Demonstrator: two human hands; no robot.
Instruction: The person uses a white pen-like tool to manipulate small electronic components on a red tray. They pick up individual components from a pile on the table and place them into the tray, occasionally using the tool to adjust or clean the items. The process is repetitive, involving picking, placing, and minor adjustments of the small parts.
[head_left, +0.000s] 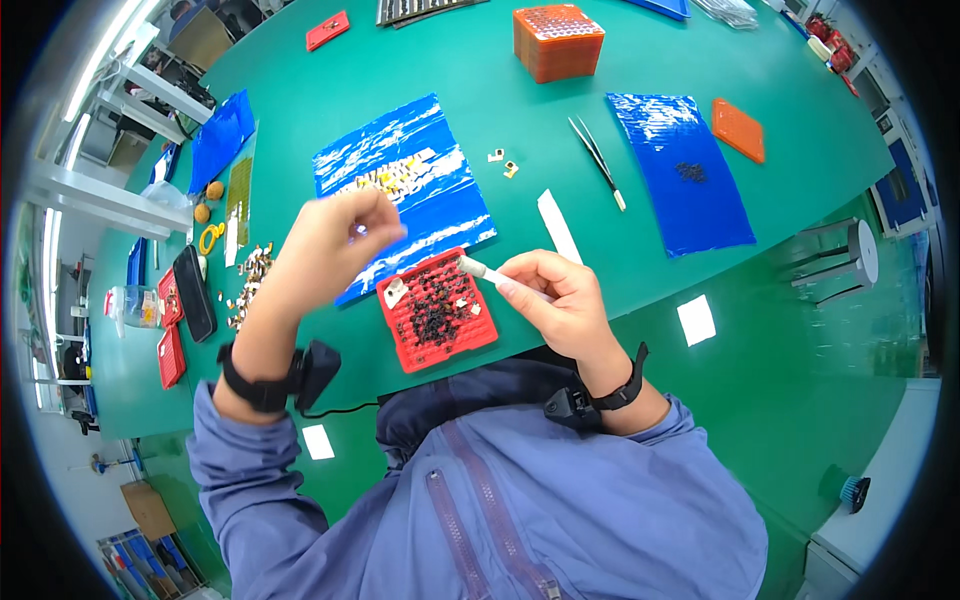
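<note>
My right hand is closed round a slim white pen-shaped tool. Its pale, blunt tip hangs over the far right corner of a red ridged tray. Many small black parts lie in that tray, along with a few white pieces. My left hand is raised over the near left of a blue sheet, thumb and fingers curled into a pinch. Whatever may be between those fingertips is too small to make out. Small white and yellow pieces are heaped on the blue sheet.
Tweezers and a white strip lie to the right. Beyond are another blue sheet with dark parts, an orange plate and a stack of orange trays. Leftward sit a black case and scattered small pieces.
</note>
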